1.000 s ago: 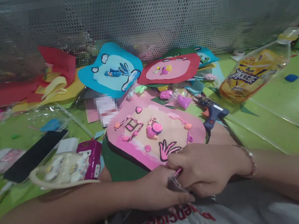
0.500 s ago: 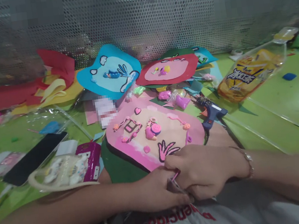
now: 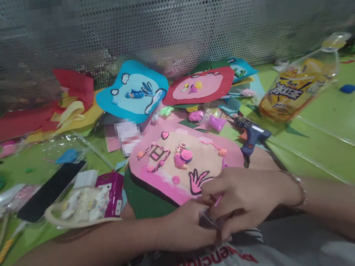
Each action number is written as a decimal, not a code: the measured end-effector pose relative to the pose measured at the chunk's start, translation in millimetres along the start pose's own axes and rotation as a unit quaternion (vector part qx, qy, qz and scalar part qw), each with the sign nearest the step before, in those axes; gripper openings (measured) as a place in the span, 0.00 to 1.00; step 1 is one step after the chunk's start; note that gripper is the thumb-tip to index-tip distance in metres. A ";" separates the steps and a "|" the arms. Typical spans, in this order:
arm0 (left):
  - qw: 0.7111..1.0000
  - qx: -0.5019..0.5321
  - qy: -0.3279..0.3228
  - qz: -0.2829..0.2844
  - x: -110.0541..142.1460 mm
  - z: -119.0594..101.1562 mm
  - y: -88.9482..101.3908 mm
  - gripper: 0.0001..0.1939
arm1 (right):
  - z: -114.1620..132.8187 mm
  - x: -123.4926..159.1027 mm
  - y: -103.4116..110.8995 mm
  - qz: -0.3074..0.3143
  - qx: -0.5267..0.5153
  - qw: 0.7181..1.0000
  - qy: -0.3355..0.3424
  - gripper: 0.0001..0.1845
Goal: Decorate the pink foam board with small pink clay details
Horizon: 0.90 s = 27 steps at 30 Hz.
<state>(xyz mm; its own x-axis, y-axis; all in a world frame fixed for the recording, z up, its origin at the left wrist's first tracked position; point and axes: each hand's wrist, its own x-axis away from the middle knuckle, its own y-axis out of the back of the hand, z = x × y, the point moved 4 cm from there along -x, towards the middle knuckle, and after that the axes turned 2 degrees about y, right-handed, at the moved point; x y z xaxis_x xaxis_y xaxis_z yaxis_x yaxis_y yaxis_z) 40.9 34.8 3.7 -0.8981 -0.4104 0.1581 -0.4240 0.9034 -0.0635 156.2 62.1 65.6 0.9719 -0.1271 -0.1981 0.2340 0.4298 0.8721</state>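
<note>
My left hand (image 3: 187, 226) and my right hand (image 3: 246, 196) meet at the front edge of the table, close to my shirt, with the fingers of both closed. A small piece of clear plastic (image 3: 208, 220) shows between them, held in my left fingers. From my right fingers a thin pink strip (image 3: 218, 200) sticks out; its far end is hidden. Just beyond lies a pink paper picture (image 3: 172, 186) with a raised pink clay figure (image 3: 182, 155), a small pink heart (image 3: 165, 135) and a black-edged pink plant shape (image 3: 199, 180) near my right knuckles.
A navy glue gun (image 3: 251, 138) lies right of the picture. Further right a bottle of yellow drink (image 3: 290, 90) lies tilted. At left are a black phone (image 3: 52, 192) and a magenta case (image 3: 113, 192). Blue (image 3: 115, 93) and red (image 3: 226, 84) paper pictures lean near the mesh screen.
The view has shifted slightly. Both hands stay together, and my right hand has turned a little, so more of the plastic and the pink strip shows between them.
</note>
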 end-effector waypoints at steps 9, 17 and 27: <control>0.993 0.115 0.010 0.002 7.3 -6.8 0.2 0.21 | 0.1 -2.2 7.1 -0.011 -0.068 0.995 -0.072 0.08; 0.982 0.179 0.020 -0.058 7.3 -11.0 -0.2 0.31 | -4.0 2.0 17.8 -0.050 -0.130 0.987 -0.075 0.07; 0.957 0.224 0.032 -0.182 9.0 -3.4 12.3 0.24 | -20.3 6.1 34.1 -0.225 -0.061 0.960 -0.155 0.06</control>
<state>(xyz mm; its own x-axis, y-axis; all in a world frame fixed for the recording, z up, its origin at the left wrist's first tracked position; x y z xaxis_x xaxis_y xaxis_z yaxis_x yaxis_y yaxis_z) 28.0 42.7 7.7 -0.6783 -0.6669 0.3084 -0.7278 0.5524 -0.4064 170.7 94.1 85.0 0.7214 -0.5769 -0.3830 0.6482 0.3681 0.6666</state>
